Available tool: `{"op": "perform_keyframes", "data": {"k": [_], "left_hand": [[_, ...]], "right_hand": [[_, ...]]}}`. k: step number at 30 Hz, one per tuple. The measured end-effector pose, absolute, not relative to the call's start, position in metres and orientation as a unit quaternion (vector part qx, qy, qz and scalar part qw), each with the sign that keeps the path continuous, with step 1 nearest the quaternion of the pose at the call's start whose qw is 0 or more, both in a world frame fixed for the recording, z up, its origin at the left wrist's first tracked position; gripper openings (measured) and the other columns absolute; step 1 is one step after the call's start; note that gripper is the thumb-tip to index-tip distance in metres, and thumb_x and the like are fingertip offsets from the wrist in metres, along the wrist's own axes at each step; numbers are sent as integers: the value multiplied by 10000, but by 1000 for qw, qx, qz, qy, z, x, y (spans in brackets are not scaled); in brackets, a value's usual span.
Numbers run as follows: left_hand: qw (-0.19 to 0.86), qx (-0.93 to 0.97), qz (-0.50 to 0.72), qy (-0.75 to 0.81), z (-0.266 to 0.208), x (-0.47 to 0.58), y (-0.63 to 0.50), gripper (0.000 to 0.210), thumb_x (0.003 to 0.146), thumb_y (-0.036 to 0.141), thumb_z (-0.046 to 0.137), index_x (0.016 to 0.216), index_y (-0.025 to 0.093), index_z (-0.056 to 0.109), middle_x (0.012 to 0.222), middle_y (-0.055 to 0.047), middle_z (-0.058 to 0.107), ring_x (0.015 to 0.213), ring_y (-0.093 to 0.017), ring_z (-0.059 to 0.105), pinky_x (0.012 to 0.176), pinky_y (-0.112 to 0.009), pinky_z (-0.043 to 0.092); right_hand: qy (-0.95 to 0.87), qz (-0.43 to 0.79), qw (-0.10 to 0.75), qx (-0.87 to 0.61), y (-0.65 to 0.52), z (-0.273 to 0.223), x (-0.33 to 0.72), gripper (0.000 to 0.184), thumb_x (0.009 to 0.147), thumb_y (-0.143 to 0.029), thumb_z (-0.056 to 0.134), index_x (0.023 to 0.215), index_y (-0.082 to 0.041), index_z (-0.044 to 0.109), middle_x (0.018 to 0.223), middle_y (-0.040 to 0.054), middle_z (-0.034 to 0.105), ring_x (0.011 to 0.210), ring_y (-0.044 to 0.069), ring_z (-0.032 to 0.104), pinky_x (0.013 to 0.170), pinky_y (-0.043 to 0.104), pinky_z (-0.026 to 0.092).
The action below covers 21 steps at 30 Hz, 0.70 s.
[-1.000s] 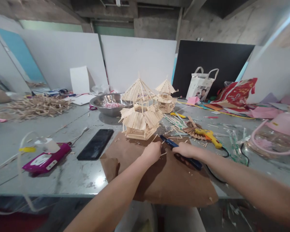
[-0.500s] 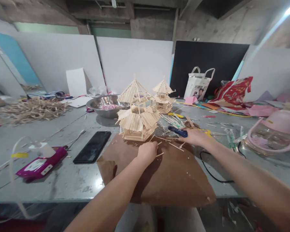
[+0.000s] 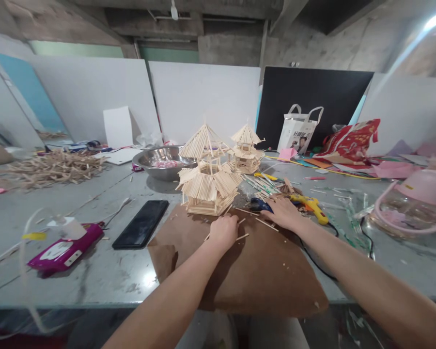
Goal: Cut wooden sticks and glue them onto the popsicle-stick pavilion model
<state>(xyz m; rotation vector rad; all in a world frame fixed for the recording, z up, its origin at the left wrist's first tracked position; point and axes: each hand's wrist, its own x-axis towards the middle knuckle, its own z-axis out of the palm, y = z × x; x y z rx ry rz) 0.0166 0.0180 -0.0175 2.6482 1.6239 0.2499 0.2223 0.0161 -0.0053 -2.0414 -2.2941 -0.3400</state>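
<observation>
My left hand (image 3: pixel 223 231) is closed over the brown paper (image 3: pixel 261 276), with the end of a thin wooden stick (image 3: pixel 207 237) poking out beside its fingers. My right hand (image 3: pixel 281 212) lies flat with fingers stretched forward, over the edge of a heap of loose sticks. A dark blue-handled tool (image 3: pixel 260 204) rests under or against its fingertips; its working end is hidden. Just beyond my left hand stands a two-tiered stick pavilion (image 3: pixel 210 184), its upper roof partly unfilled. Behind it is a smaller pavilion (image 3: pixel 246 150). Loose sticks (image 3: pixel 266 225) lie between my hands.
A yellow glue gun (image 3: pixel 314 206) with a black cable lies right of my right hand. On the left are a phone (image 3: pixel 141 224), a purple power strip (image 3: pixel 65 246) and a stick pile (image 3: pixel 61 167). A metal bowl (image 3: pixel 160 172) stands behind; a pink-lidded clear container (image 3: pixel 414 203) sits right.
My right hand has lowered the blue-handled tool to the table and spread its fingers toward the sticks, uncovering the glue gun. My left hand stays closed in nearly the same place.
</observation>
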Motion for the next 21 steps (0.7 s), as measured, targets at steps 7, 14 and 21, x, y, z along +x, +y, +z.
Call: {"op": "perform_keyframes", "data": {"k": [7, 14, 21], "left_hand": [[24, 852, 67, 519, -14, 17, 16, 263, 802, 286, 326, 864, 204, 569, 871, -77, 573, 816, -203, 554, 653, -309, 421], [32, 851, 77, 519, -15, 16, 15, 247, 790, 273, 348, 881, 201, 566, 898, -85, 576, 844, -219, 545, 661, -318, 420], [42, 850, 101, 515, -14, 13, 13, 255, 795, 284, 347, 904, 227, 570, 910, -60, 579, 851, -195, 539, 678, -288, 415]], "right_hand": [[-843, -125, -58, -521, -8, 6, 222, 196, 745, -158, 428, 751, -189, 622, 820, 64, 595, 797, 186, 514, 641, 267, 345], [-833, -233, -76, -497, -14, -4, 202, 237, 727, -29, 405, 736, -121, 623, 819, 132, 599, 795, 229, 507, 648, 329, 335], [-854, -230, -70, -462, -5, -2, 207, 208, 727, -56, 424, 719, -148, 611, 783, 99, 603, 760, 202, 522, 636, 302, 335]]}}
